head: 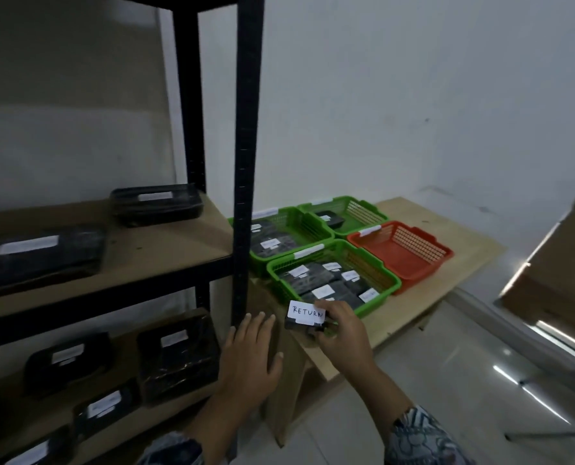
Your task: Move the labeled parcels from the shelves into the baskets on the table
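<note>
I see the small black wrapped parcel with a white "RETURN" label [308, 319] held in my right hand [343, 335], fingers curled round it, just near of the near green plastic basket [380, 302] on the wooden desk [474, 261]. Left hand [251, 355]: fingers straight, holding nothing, beside the black metal shelf post [246, 162].

The steel shelf frame [246, 162] was black. The small plastic-wrapped parcel [299, 325] was black, its paper label [308, 313] white with dark lettering. The near slatted plastic basket [391, 286] was green, the right-hand plastic basket [413, 253] orange. The cloth sleeve [420, 437] bore a blue-and-white figured pattern.
</note>
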Available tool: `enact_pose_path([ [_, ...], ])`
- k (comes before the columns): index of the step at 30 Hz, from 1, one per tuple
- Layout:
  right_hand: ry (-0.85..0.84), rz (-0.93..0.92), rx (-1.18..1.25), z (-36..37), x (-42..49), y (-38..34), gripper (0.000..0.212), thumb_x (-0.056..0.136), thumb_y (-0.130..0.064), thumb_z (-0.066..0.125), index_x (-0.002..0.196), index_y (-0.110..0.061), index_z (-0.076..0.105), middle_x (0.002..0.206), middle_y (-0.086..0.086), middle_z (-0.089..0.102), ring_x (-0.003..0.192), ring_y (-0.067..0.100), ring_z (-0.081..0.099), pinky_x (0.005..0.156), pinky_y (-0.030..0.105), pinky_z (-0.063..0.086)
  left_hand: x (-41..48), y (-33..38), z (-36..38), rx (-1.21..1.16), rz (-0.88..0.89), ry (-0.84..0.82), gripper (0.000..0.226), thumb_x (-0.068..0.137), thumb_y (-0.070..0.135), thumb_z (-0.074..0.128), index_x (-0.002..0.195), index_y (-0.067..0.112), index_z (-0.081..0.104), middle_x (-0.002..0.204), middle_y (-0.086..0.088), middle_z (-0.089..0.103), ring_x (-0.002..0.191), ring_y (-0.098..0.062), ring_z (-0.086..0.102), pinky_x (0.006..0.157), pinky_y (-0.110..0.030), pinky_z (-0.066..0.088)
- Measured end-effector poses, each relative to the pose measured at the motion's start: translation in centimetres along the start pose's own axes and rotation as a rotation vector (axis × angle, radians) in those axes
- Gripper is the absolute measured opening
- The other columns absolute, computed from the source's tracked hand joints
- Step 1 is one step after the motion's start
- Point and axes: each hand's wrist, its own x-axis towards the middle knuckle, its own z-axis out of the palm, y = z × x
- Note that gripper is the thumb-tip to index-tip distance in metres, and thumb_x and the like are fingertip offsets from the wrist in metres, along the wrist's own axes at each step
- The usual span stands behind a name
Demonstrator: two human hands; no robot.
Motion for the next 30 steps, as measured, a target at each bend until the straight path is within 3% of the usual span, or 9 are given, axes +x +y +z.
enact_pose_path([
  [3,-0.003,0.045,0.001,-0.5,2.2,2.6,0.043,0.072,-0.003,0.065,0.114,-0.012,0.061,0.112,0.007,0.057,0.101,0.021,0.058,0.077,0.028,0.054,3.3,0.9,2.0,-0.026,0.055,-0.02,0.062,0.076,0.046,0.042,0.129,0.016,0.054,0.131,-0.005,0.057,0.122,-0.028,0.052,0.091,-0.05,0.048],
  [5,0.007,0.072,-0.027,-0.7,4.2,4.5,0.043,0.073,0.003,0.065,0.114,-0.01,0.061,0.113,0.009,0.057,0.102,0.021,0.058,0.076,0.016,0.052,6.1,1.4,3.0,-0.055,0.072,-0.03,0.06,0.076,0.045,0.044,0.128,0.017,0.053,0.129,-0.004,0.057,0.121,-0.028,0.053,0.091,-0.05,0.048],
  [7,0.011,0.103,-0.064,-0.9,6.2,6.0,0.043,0.073,0.004,0.063,0.114,-0.008,0.061,0.111,0.009,0.057,0.1,0.02,0.056,0.068,0.003,0.04,8.8,1.8,4.0,-0.079,0.077,-0.03,0.06,0.076,0.045,0.044,0.128,0.017,0.053,0.129,-0.005,0.057,0.121,-0.029,0.053,0.091,-0.051,0.047],
  [10,0.001,0.126,-0.072,-0.9,9.2,7.9,0.043,0.073,0.004,0.063,0.113,-0.012,0.06,0.112,0.006,0.056,0.103,0.018,0.055,0.07,0.006,0.04,12.3,1.9,5.3,-0.091,0.079,-0.022,0.065,0.078,0.047,0.038,0.134,0.016,0.049,0.137,-0.006,0.051,0.128,-0.029,0.045,0.099,-0.051,0.04],
  [14,0.009,0.163,-0.064,-0.3,12.3,10.1,0.04,0.076,0.004,0.063,0.113,-0.011,0.06,0.113,0.004,0.055,0.1,0.01,0.052,0.067,-0.003,0.037,15.9,1.5,6.9,-0.08,0.059,-0.012,0.066,0.079,0.048,0.036,0.136,0.016,0.047,0.139,-0.006,0.048,0.131,-0.029,0.041,0.102,-0.05,0.036],
  [17,-0.014,0.148,-0.063,0.4,14.4,11.6,0.039,0.078,0.002,0.063,0.113,-0.012,0.059,0.111,0.003,0.054,0.1,0.016,0.054,0.068,0.003,0.039,17.9,0.9,8.0,-0.066,0.028,-0.035,0.065,0.082,0.048,0.04,0.139,0.017,0.042,0.144,-0.005,0.042,0.135,-0.028,0.034,0.106,-0.047,0.029],
  [21,-0.052,0.139,-0.02,1.1,17.8,13.5,0.042,0.077,0.002,0.062,0.116,-0.013,0.059,0.112,0.003,0.05,0.101,0.023,0.057,0.079,0.034,0.052,21.1,0.5,9.3,-0.065,-0.013,-0.064,0.064,0.084,0.046,0.043,0.141,0.017,0.038,0.147,-0.006,0.038,0.138,-0.028,0.028,0.11,-0.044,0.025],
  [26,-0.124,0.086,0.069,1.5,24.1,16.0,0.043,0.072,0.003,0.06,0.112,-0.013,0.06,0.107,0.001,0.05,0.103,0.022,0.057,0.083,0.041,0.053,26.5,0.3,11.2,-0.034,-0.091,-0.028,0.066,0.082,0.051,0.032,0.139,0.019,0.042,0.144,-0.004,0.041,0.135,-0.027,0.033,0.106,-0.047,0.033],
  [30,-0.172,0.009,0.087,2.0,30.4,18.8,0.046,0.067,0.004,0.064,0.11,-0.013,0.062,0.104,-0.002,0.051,0.099,0.022,0.058,0.084,0.04,0.053,30.9,0.1,12.1,-0.019,-0.228,0.008,0.062,0.082,0.045,0.045,0.137,0.016,0.045,0.142,-0.007,0.044,0.134,-0.03,0.035,0.105,-0.05,0.035],
])
